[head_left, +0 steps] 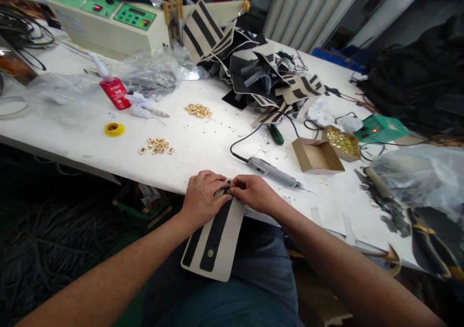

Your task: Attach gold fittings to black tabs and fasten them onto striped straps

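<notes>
A flat beige panel with black strips (pixel 232 240) leans from the table edge over my lap. A small brass-coloured round fastener (pixel 210 253) sits near the lower end of the middle strip. My left hand (pixel 203 199) grips the panel's upper end, thumb across the black strip and fingers over the far edge. Close beside it, my right hand (pixel 250 192) is closed, with thumb and forefinger pinched at the strip's top end. What lies between those fingertips is hidden.
A grey rotary hand tool (pixel 273 171) with a thin bit lies beyond my right hand. Gold fittings form two piles (pixel 157 146), near a yellow tape roll (pixel 114 129) and red glue bottle (pixel 115 92). Cardboard boxes (pixel 317 156), stacked panels (pixel 253 70) and pliers (pixel 431 245) surround the work area.
</notes>
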Motion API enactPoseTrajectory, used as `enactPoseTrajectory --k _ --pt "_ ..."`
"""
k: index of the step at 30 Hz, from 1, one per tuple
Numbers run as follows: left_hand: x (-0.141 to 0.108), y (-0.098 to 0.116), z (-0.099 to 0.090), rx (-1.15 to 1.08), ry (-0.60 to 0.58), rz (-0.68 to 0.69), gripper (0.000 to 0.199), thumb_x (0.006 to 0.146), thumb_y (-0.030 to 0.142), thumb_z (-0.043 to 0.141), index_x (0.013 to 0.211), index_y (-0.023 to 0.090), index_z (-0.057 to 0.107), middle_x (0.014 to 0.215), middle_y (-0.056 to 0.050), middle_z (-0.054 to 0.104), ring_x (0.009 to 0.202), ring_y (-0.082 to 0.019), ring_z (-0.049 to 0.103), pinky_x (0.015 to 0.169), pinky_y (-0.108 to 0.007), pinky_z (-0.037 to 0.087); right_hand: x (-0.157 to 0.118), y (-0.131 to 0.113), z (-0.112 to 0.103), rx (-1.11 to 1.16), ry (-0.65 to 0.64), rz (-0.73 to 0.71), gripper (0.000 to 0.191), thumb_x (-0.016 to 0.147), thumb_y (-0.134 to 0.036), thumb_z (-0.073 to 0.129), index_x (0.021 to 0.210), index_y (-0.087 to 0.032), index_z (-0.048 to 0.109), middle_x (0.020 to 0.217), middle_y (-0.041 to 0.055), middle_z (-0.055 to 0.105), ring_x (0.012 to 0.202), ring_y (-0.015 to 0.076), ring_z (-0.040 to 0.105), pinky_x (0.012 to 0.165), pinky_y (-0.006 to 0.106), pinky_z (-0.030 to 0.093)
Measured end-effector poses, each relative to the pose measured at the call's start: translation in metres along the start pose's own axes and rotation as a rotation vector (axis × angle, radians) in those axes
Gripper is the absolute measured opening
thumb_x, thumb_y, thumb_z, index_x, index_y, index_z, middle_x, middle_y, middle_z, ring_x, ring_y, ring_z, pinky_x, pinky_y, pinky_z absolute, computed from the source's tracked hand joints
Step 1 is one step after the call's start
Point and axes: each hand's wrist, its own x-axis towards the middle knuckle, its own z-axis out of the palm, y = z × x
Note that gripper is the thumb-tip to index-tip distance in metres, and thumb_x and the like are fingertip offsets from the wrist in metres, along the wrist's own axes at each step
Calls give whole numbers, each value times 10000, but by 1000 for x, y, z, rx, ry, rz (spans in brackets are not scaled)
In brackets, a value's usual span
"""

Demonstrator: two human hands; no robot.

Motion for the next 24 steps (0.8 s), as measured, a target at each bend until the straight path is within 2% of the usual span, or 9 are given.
enactPoseTrajectory --k 5,8,10,11,13,16,20,22,24 --pt "0 0 1 13 -8 -2 239 903 381 779 1125 294 784 1297 -19 757 1255 -306 562 1016 -506 435 -10 5 1 -61 126 -127 161 930 -264 632 916 -212 783 863 20 756 779 167 654 718 286 465" --pt "0 -1 3 6 -2 -8 220 888 372 791 1097 300 790 1284 -12 762 1254 -305 561 1021 -507 434 -22 19 -19 -163 372 -192 196 955 -313 639 1064 -222 775 1036 66 761 920 215 694 839 344 519" --pt "0 -1 4 0 5 -12 210 876 367 802 1077 304 794 1276 -4 765 1257 -304 557 1024 -508 434 -32 36 -38 -379 551 -176 264 951 -368 666 1157 -228 754 1149 111 734 1049 275 681 917 406 522" --pt "0 -1 4 -3 9 -14 208 871 364 806 1071 305 795 1274 -1 766 1260 -304 556 1026 -509 433 -36 46 -48 -504 593 -152 313 941 -398 684 1194 -224 743 1198 134 719 1111 311 660 950 437 514" --pt "0 0 4 -9 13 -21 203 867 358 808 1063 305 799 1276 1 766 1260 -303 559 1028 -509 431 -41 68 -62 -697 557 -57 421 927 -459 697 1262 -203 711 1237 164 703 1146 354 640 957 468 510" --pt "0 0 4 -16 14 -23 195 867 354 808 1054 300 800 1277 1 766 1256 -301 565 1028 -506 427 -39 90 -70 -801 429 50 435 978 -438 609 1327 -184 666 1224 174 703 1112 354 654 904 450 524" --pt "0 1 3 -21 12 -28 208 871 357 805 1071 298 797 1274 -1 767 1258 -297 566 1015 -499 429 -33 84 -71 -634 443 -11 417 1003 -373 535 1358 -184 645 1260 175 696 1126 343 655 930 444 518" --pt "0 1 2 -20 6 -35 202 876 355 799 1071 302 799 1278 -5 766 1258 -300 566 1008 -499 431 -34 70 -72 -332 462 -45 437 1000 -432 541 1354 -194 640 1194 145 720 1079 319 675 910 432 533" --pt "1 1 2 -18 0 -42 194 880 357 794 1067 304 801 1282 -7 765 1258 -304 564 1005 -503 433 -37 50 -70 91 428 -83 461 997 -514 535 1337 -214 620 1114 108 731 1015 284 698 875 415 559"
